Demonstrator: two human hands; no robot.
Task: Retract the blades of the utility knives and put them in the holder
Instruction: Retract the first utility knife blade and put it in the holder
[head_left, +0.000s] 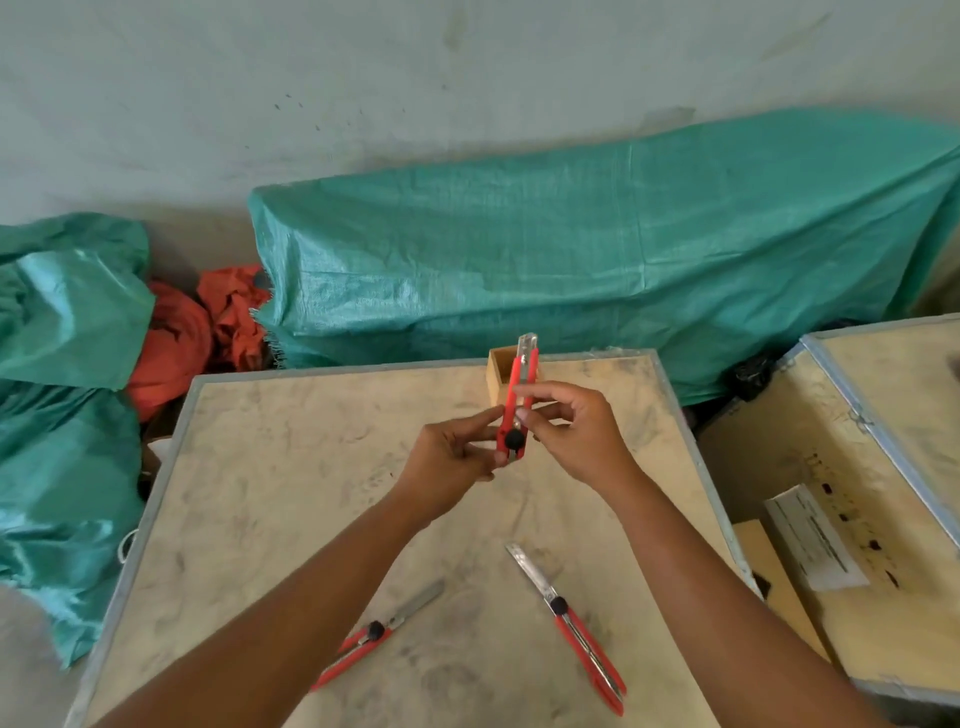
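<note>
A red utility knife (521, 382) is held upright above the table's middle, its black slider knob near the bottom and only a short metal tip showing at the top. My left hand (451, 456) pinches its lower end from the left. My right hand (576, 431) grips its body from the right. Just behind the knife stands a small wooden box holder (497, 375) at the table's far edge. Two more red knives lie near me with long blades out: one (376, 634) partly under my left forearm, the other (571, 623) between my forearms.
The work surface is a pale plywood crate top (291, 493) with a metal rim. An open wooden crate (841, 467) with a white paper inside sits at the right. Green tarpaulin bundles (571, 249) and orange cloth (197, 332) lie behind and to the left.
</note>
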